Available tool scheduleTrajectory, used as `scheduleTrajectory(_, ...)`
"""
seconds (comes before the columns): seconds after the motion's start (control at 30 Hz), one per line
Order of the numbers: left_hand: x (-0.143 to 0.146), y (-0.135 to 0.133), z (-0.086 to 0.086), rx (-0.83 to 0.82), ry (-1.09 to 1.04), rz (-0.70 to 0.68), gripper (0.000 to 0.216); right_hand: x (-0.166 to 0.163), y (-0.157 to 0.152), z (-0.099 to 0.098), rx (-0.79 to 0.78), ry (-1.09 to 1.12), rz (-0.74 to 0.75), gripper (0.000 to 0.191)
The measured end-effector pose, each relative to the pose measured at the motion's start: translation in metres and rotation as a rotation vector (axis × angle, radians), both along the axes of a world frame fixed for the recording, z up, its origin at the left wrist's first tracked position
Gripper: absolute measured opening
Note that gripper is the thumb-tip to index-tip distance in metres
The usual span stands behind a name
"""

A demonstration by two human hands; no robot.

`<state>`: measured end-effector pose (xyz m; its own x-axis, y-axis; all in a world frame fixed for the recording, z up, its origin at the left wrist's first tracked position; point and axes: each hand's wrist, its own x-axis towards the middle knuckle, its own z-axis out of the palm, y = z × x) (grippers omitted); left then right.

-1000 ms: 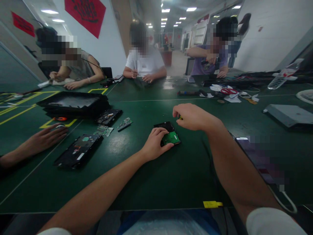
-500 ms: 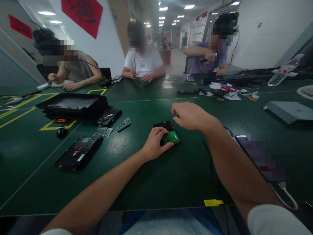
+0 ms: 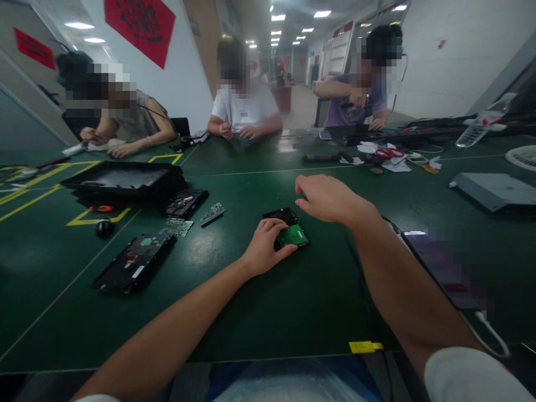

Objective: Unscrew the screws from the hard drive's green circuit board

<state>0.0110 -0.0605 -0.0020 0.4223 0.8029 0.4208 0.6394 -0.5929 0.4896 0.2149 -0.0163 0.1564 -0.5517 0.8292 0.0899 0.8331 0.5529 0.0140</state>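
Observation:
A small hard drive (image 3: 292, 235) with a green circuit board on top lies on the green table (image 3: 268, 312) in front of me. My left hand (image 3: 267, 244) grips its left edge, fingers curled over it. Just above and to the right of the drive hovers my right hand (image 3: 329, 198), its fingers curled down and pinched together. What they hold, if anything, is hidden. A black part (image 3: 280, 213) lies right behind the drive.
To the left lie a dismantled black device (image 3: 134, 261), loose circuit boards (image 3: 178, 225), a mouse (image 3: 104, 227) and stacked black trays (image 3: 121, 180). On the right are a phone (image 3: 444, 268) with a cable and a grey box (image 3: 496, 191). Red scissors (image 3: 389, 152) lie further back. Three people work across the table.
A co-worker's hand that rested on the mouse at the left has withdrawn. A small yellow tip seen by my right hand's fingers no longer shows. My left hand has stayed on the drive.

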Motion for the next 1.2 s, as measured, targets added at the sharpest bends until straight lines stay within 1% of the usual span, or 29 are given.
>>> scheduleTrajectory(0.13, 0.0004, -0.0013, 0.0017, -0.004, 0.003, 0.005, 0.05, 0.0018, -0.0019, 0.0014, -0.056, 0.02, 0.066, 0.031)
scheduleTrajectory(0.2, 0.0005, -0.0016, 0.002, -0.007, 0.003, 0.006, 0.05, 0.0018, -0.0023, 0.002, -0.058, 0.026, 0.088, 0.03)
scheduleTrajectory(0.3, 0.0005, -0.0013, 0.0015, -0.012, 0.007, 0.007, 0.052, 0.0008, -0.0017, 0.0011, -0.018, 0.024, 0.047, 0.025)
scheduleTrajectory(0.4, 0.0002, -0.001, 0.0016, -0.019, 0.006, 0.004, 0.052, -0.0001, -0.0009, -0.0012, -0.004, 0.02, -0.003, 0.025)
scheduleTrajectory(0.53, 0.0003, -0.0011, 0.0023, -0.017, 0.007, 0.001, 0.051, -0.0001, -0.0003, -0.0025, -0.028, 0.046, 0.06, 0.03)
scheduleTrajectory(0.6, 0.0005, -0.001, 0.0022, -0.012, 0.005, 0.003, 0.051, 0.0001, -0.0002, -0.0019, -0.029, 0.048, 0.078, 0.029)
scheduleTrajectory(0.7, 0.0005, -0.0006, 0.0019, -0.007, 0.004, 0.001, 0.051, 0.0007, -0.0002, -0.0009, -0.031, 0.023, 0.033, 0.022)
scheduleTrajectory(0.8, 0.0, -0.0005, 0.0016, -0.008, 0.004, 0.002, 0.051, 0.0028, 0.0003, -0.0013, -0.04, 0.029, 0.006, 0.023)
scheduleTrajectory(0.9, -0.0005, -0.0001, 0.0005, -0.002, 0.002, 0.0, 0.052, 0.0051, 0.0018, -0.0028, -0.069, 0.055, 0.078, 0.029)
scheduleTrajectory(0.97, -0.0006, 0.0005, -0.0008, 0.004, 0.002, -0.001, 0.051, 0.0054, 0.0029, -0.0036, -0.063, 0.053, 0.105, 0.027)
scheduleTrajectory(1.1, -0.0003, 0.0012, -0.0023, -0.004, 0.001, 0.006, 0.052, 0.0036, 0.0034, -0.0029, -0.009, 0.02, 0.028, 0.021)
scheduleTrajectory(1.2, 0.0001, 0.0002, -0.0008, -0.019, 0.005, 0.008, 0.053, 0.0034, 0.0029, -0.0017, -0.026, 0.006, -0.008, 0.019)
